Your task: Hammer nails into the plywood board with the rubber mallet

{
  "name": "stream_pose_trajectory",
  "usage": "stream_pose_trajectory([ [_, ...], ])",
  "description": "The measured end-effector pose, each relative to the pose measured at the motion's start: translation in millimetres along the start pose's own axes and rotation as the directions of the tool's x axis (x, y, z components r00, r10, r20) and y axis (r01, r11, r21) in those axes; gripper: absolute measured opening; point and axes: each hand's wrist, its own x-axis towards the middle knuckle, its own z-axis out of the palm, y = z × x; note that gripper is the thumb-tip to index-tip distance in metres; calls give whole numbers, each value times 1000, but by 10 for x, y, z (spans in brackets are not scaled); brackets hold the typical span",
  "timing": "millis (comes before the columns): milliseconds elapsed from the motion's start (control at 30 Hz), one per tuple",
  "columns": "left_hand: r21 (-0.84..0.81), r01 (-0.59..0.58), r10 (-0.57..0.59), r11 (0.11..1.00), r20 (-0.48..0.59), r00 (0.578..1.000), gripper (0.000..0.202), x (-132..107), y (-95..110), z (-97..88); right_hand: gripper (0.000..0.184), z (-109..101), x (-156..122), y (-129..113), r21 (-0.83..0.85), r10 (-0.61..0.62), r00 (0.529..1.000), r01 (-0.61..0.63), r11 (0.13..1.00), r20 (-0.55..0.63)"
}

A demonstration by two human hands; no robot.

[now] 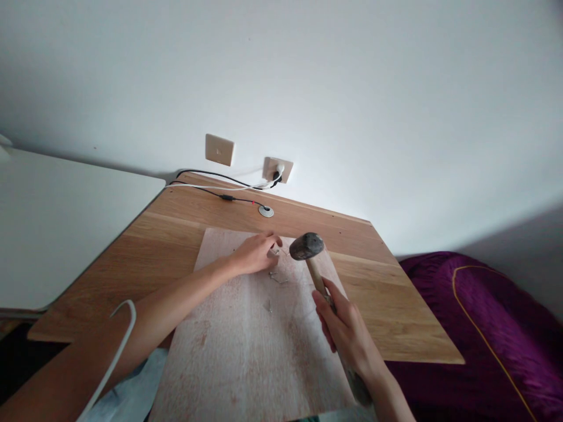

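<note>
My right hand (pixel 345 328) is wrapped around the wooden handle of a rubber mallet (pixel 307 246). Its dark head is raised over the far right part of a pale wooden board (pixel 246 351). Just left of the mallet head, my left hand (pixel 257 253) rests low over the board, its thumb and fingers curled about a small nail (pixel 277 251). More nails (pixel 273 274) lie or stand on the board nearer to me, among them one upright nail (pixel 269 306); their exact positions are hard to make out.
The board lies on a wooden desk (pixel 373 310) against a white wall. Cables (pixel 227 198) run along its back edge to a wall socket (pixel 284 170) and a cable hole (pixel 266 211). A white panel (pixel 74 228) borders the left; purple fabric (pixel 497 328) lies to the right.
</note>
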Motion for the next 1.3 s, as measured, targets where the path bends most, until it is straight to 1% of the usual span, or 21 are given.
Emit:
stream_pose_trajectory([
  [67, 10, -4, 4, 1000, -17, 1000, 43, -16, -2, -2, 56, 18, 53, -42, 6, -31, 1000, 31, 1000, -6],
  [133, 11, -18, 18, 1000, -21, 1000, 48, -24, 6, -12, 54, 44, 108, -96, 11, -48, 999, 48, 999, 19],
  [200, 12, -20, 20, 1000, -17, 1000, 45, -23, 21, -25, 53, 74, 161, -146, -1, -53, 997, 53, 999, 64],
  [300, 18, 7, -6, 1000, -21, 1000, 41, -10, 40, -31, 52, 112, 212, -175, -44, -54, 992, 60, 997, 112],
  [400, 0, 17, -17, 1000, -26, 1000, 37, 3, 38, -23, 52, 121, 200, -120, -44, -46, 994, 50, 998, 96],
  [533, -5, 29, -29, 1000, -18, 999, 16, 9, 15, -11, 56, 84, 106, 38, 17, 2, 999, -3, 1000, 46],
  [600, 9, 33, -33, 999, -21, 999, 10, 10, 10, -11, 59, 56, 49, 104, 31, 32, 999, -33, 999, 30],
  [767, 52, 51, -51, 997, -18, 999, 1, 19, 33, -22, 61, 20, -65, 170, 2, 55, 997, -55, 998, 54],
  [900, 59, 55, -55, 997, -3, 999, 4, 32, 43, -25, 60, 36, -77, 164, 1, 33, 998, -33, 999, 58],
  [1067, 80, 2, -2, 997, -3, 1000, 10, 36, 20, -9, 60, 63, -16, 156, -10, 27, 998, -26, 1000, 50],
  [1200, 68, -18, 18, 998, -3, 1000, 16, 29, 4, 5, 60, 63, 39, 129, 26, 19, 998, -20, 999, 55],
  [1300, 60, 5, -3, 998, -19, 1000, 11, 16, 11, 2, 56, 56, 82, 35, 28, -8, 999, 6, 1000, 52],
])
